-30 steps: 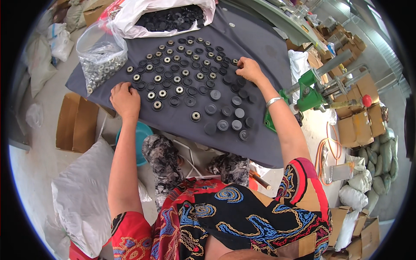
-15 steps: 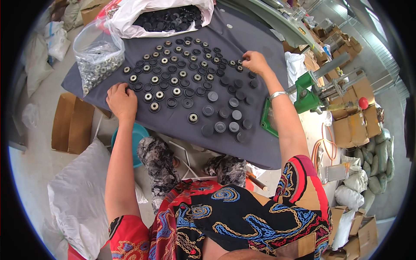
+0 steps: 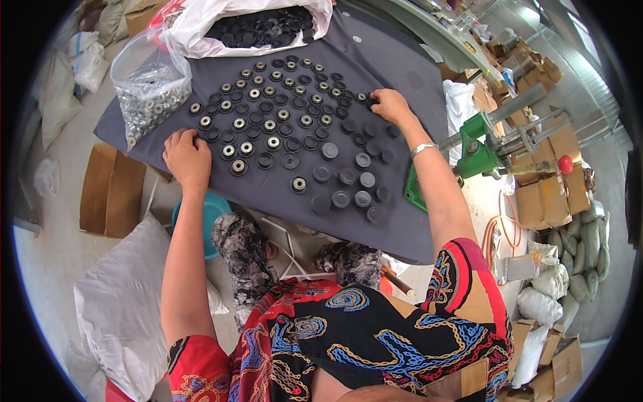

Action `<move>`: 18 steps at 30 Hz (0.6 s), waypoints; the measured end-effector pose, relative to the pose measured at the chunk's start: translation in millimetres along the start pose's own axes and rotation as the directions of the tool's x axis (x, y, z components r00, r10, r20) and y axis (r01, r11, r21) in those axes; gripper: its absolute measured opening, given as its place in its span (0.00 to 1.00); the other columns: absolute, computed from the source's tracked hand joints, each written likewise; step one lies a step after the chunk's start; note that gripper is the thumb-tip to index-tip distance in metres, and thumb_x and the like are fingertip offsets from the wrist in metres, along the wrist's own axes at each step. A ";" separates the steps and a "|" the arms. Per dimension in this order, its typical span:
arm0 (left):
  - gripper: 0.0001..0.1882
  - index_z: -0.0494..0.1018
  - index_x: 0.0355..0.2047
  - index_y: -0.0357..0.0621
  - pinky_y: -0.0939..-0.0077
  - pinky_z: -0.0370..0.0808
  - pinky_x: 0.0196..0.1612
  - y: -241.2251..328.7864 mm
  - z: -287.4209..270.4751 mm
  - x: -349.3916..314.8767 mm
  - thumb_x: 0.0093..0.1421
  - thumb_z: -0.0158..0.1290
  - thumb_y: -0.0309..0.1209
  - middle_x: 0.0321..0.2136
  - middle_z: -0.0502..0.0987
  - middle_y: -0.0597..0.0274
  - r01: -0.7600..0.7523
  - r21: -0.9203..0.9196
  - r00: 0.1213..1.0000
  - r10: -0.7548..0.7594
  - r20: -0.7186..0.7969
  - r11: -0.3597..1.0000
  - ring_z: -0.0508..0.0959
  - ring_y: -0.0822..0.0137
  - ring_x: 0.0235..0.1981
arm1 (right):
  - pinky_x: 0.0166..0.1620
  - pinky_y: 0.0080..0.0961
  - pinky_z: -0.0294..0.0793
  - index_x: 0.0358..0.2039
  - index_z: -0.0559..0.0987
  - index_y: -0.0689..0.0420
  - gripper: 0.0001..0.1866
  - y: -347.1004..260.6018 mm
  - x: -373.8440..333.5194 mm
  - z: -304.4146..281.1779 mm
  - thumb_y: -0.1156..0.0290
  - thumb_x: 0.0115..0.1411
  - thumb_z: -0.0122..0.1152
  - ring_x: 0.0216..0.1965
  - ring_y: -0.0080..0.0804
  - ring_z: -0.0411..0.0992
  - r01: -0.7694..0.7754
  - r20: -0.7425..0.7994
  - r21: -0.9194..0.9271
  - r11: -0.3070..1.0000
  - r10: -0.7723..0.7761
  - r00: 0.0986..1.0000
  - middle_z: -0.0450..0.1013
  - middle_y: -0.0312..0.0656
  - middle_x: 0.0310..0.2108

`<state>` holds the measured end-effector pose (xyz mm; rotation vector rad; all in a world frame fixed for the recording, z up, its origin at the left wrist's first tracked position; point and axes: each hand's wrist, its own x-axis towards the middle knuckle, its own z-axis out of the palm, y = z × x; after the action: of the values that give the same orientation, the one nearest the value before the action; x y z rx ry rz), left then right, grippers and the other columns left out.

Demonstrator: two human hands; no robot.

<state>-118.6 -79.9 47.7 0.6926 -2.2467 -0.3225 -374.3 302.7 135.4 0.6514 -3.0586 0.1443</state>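
Observation:
Rows of black plastic caps [image 3: 293, 144] lie on the dark grey tablecloth, and many of them have a silvery ball bearing [image 3: 273, 143] seated in the middle. My right hand [image 3: 392, 107] is at the right end of these rows, fingers pinched down among the parts. A bearing in its cap [image 3: 362, 98] sits right beside its fingertips, which hide whatever is between them. At the table's left edge, my left hand [image 3: 187, 157] rests with loosely bent fingers spread on the cloth, holding nothing. Toward the right front are several closed-faced black caps [image 3: 340, 199].
A white sack [image 3: 191, 37] full of black caps lies at the back, next to a clear bag of bearings [image 3: 151, 110]. A green hand press [image 3: 474, 144] stands at the right edge. Below the table are a teal basin [image 3: 213, 208] and a cardboard box [image 3: 110, 191].
My right hand has shifted slightly left and nearer to me, now covering parts that showed beside its fingertips. My left hand stays in place.

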 end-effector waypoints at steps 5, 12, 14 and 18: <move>0.10 0.79 0.33 0.44 0.59 0.67 0.53 2.1 -0.6 -0.4 0.51 0.52 0.28 0.42 0.79 0.62 0.005 -0.033 1.000 -0.005 -0.003 0.999 0.73 0.57 0.50 | 0.49 0.37 0.73 0.40 0.83 0.56 0.16 -2.9 1.7 -2.9 0.69 0.49 0.65 0.45 0.45 0.76 -0.001 0.024 -0.071 0.997 0.003 1.000 0.79 0.48 0.38; 0.10 0.79 0.33 0.44 0.59 0.67 0.53 2.0 -2.0 0.0 0.51 0.53 0.28 0.42 0.79 0.61 0.020 -0.031 1.000 -0.020 -0.005 0.999 0.73 0.57 0.51 | 0.46 0.39 0.74 0.43 0.81 0.56 0.17 -15.2 -6.7 -14.4 0.68 0.51 0.64 0.43 0.46 0.76 0.048 -0.014 -0.205 0.978 -0.052 0.999 0.79 0.48 0.37; 0.10 0.79 0.33 0.43 0.58 0.67 0.53 2.7 -2.3 -0.3 0.51 0.53 0.28 0.42 0.79 0.61 0.017 -0.039 1.000 -0.017 -0.003 0.999 0.73 0.57 0.51 | 0.49 0.43 0.71 0.43 0.82 0.53 0.16 -14.3 4.3 -10.7 0.70 0.52 0.61 0.46 0.45 0.75 0.039 -0.113 -0.176 0.984 -0.059 0.992 0.79 0.46 0.40; 0.10 0.79 0.33 0.43 0.58 0.66 0.53 8.0 -1.5 0.1 0.51 0.53 0.28 0.42 0.79 0.61 0.001 -0.061 1.000 -0.002 -0.010 0.998 0.73 0.56 0.51 | 0.52 0.45 0.69 0.47 0.81 0.49 0.18 0.4 24.9 3.5 0.72 0.54 0.59 0.49 0.45 0.74 -0.016 -0.139 -0.135 0.991 -0.003 0.990 0.78 0.44 0.44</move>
<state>-120.6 -73.5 52.2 0.6625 -2.2172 -0.3862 -397.3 292.6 132.6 0.5964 -2.9062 -0.0180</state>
